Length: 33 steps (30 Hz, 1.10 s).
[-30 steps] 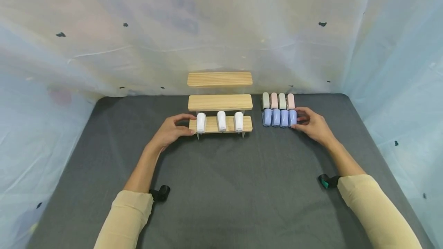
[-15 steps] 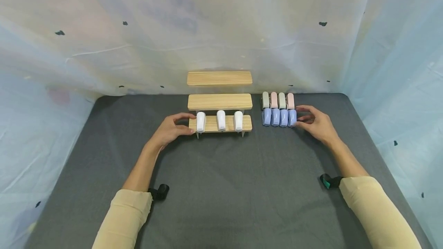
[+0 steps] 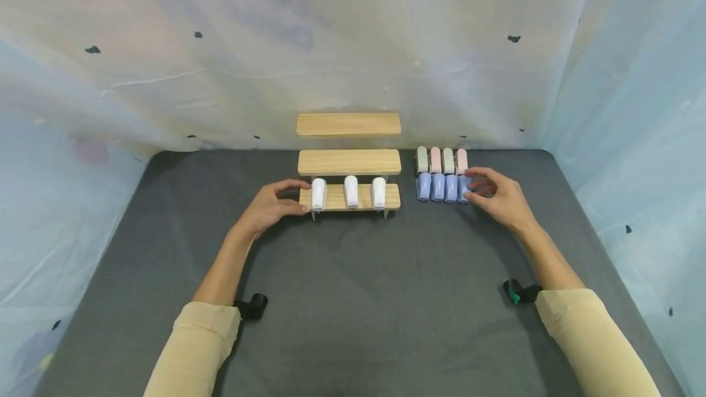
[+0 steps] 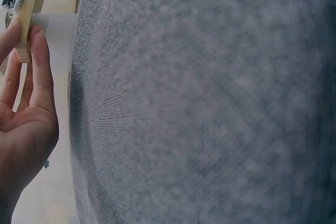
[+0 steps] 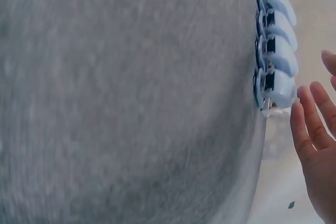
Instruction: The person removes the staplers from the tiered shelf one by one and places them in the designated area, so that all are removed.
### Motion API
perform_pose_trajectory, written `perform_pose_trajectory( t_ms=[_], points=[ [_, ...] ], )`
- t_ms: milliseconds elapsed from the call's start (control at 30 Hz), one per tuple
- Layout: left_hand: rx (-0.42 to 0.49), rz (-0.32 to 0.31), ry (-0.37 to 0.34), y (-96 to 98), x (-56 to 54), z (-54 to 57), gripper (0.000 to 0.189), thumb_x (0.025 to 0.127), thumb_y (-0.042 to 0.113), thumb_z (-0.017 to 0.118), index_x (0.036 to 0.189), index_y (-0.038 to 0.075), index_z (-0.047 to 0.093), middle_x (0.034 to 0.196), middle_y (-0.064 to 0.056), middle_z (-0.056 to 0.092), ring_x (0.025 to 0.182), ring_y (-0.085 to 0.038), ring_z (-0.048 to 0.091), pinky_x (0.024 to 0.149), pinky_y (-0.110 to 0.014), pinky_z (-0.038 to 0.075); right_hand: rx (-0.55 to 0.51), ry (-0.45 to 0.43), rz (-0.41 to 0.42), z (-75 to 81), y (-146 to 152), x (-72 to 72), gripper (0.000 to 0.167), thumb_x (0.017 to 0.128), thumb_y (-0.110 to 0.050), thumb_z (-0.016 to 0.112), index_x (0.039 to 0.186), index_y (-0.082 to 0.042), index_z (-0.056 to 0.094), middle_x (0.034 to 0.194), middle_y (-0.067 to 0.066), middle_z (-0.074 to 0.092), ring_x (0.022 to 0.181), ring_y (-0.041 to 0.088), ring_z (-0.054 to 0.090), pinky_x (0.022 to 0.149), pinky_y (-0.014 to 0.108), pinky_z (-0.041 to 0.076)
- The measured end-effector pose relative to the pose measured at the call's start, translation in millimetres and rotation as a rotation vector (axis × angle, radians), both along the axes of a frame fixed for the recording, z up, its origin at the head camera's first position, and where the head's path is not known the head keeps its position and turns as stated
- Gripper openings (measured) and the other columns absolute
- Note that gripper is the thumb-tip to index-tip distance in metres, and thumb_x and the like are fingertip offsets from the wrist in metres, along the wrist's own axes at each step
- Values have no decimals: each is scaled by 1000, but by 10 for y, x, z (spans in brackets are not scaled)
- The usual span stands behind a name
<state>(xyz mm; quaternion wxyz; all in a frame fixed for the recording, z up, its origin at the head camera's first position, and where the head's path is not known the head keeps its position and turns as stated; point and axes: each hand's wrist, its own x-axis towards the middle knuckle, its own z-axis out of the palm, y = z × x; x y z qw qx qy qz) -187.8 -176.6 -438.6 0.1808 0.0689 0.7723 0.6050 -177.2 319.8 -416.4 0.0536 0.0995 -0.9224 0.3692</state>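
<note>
Grey tabletop [image 3: 353, 274], right hand [image 3: 502, 198] closer than before to rightmost blue stapler [image 3: 462, 189].

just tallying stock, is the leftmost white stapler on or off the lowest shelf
On: head view shows the white stapler atop the lowest shelf.

A dark grey, cloth-topped bench [image 3: 353, 317] with rounded far corners is filling the lower middle of the head view, and its blurred weave is taking up most of both wrist views. A pale, cloudy, creased back sheet [image 3: 353, 35] is hanging behind it. A bluish-white left sheet [image 3: 44, 213] and a light blue right sheet [image 3: 640, 139] are flanking it. Small, dark, irregular patches [image 3: 514, 38] are dotting all three, and a faint pinkish smudge [image 3: 90, 149] is showing at left.
</note>
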Motion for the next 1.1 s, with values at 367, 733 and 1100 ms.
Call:
perform_pose_trajectory(
  t_ms=[367, 733, 1100],
  points=[
    [-1, -3, 6, -15, -16, -24, 55, 84, 17, 82, 134, 13, 60, 134, -16, 56, 105, -29, 67, 96, -47, 47, -102, 14, 89, 24, -245, 44, 52, 86, -5, 77, 134, -9, 58, 129, 14, 63, 106, 36, 64, 90, 54, 50],
    [3, -2, 11, 1, -2, -8, 54, 84, 16, 82, 133, 13, 60, 136, -15, 54, 106, -30, 66, 96, -47, 47, -233, 25, 235, 388, -652, 207, 51, 86, 6, 73, 133, 6, 55, 128, 24, 61, 103, 33, 64, 86, 55, 51],
    [10, -4, 20, -5, 18, -4, 54, 83, 15, 82, 133, 12, 61, 134, -17, 55, 105, -30, 67, 94, -47, 49, -329, 56, 334, 235, -854, 151, 51, 85, 9, 73, 133, 8, 55, 126, 27, 60, 103, 19, 66, 85, 56, 51]
  ],
)
